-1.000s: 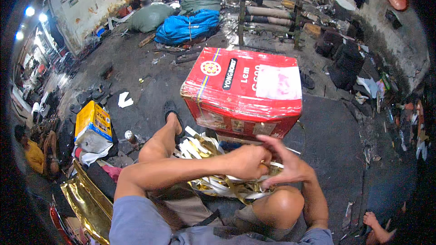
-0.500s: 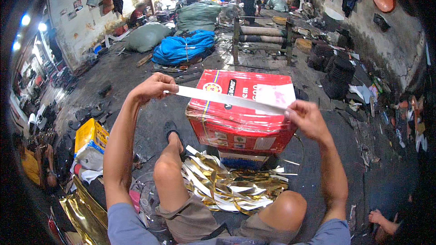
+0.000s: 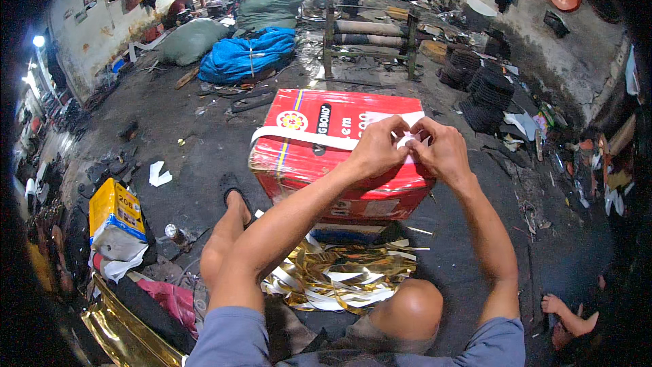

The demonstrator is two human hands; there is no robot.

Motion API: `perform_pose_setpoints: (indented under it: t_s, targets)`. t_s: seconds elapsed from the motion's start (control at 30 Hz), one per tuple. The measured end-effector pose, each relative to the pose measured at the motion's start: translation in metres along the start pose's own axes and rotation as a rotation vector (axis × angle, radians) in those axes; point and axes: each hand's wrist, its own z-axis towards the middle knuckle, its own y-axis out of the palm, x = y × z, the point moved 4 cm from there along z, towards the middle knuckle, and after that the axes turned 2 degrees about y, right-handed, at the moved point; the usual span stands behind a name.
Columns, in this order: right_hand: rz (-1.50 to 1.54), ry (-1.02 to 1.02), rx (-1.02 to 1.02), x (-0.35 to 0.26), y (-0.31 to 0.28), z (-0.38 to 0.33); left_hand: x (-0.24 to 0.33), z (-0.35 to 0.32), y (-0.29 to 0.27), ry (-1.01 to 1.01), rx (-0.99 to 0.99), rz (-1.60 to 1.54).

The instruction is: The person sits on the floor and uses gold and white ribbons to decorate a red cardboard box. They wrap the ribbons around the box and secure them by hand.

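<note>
A long white strip (image 3: 305,136) lies across the top of a red cardboard box (image 3: 285,156), its left part curling over the box's far left edge. Above the right side of the box, my left hand (image 3: 377,148) and my right hand (image 3: 443,149) meet, fingertips pinched together around the strip's end. Part of that white end shows crumpled or folded between my fingers; the fingers hide its exact shape. Under the red box stands another box (image 3: 346,232), and a heap of gold and white strips (image 3: 339,275) lies between my legs.
At left stands a yellow, blue and white box (image 3: 117,211) near a gold sheet (image 3: 129,326). Farther off are a blue bundle (image 3: 248,56), green sacks (image 3: 193,41) and a rack with rolls (image 3: 370,34). Dark stacks (image 3: 485,98) stand right; another person's hand (image 3: 553,304) shows lower right.
My left hand has let go of the strip's left end and moved right to join my right hand. The strip, earlier stretched taut between both hands, now rests slack on the box.
</note>
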Motion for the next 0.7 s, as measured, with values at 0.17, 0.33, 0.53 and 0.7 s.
perform_pose_setpoints:
  t_s: [0.17, 0.33, 0.53, 0.7]
  targets:
    - [0.029, -0.131, 0.06, 0.01, -0.011, -0.007, 0.006, -0.003, 0.006, -0.025, 0.077, -0.029]
    - [-0.03, -0.286, 0.047, 0.013, -0.016, -0.013, 0.005, -0.004, 0.009, 0.094, 0.101, 0.05]
    - [-0.001, -0.41, -0.102, 0.003, -0.012, -0.003, -0.011, -0.01, -0.002, 0.142, 0.099, -0.01]
    - [0.153, -0.237, -0.151, 0.021, -0.022, 0.002, -0.009, 0.001, 0.011, 0.062, 0.079, -0.111]
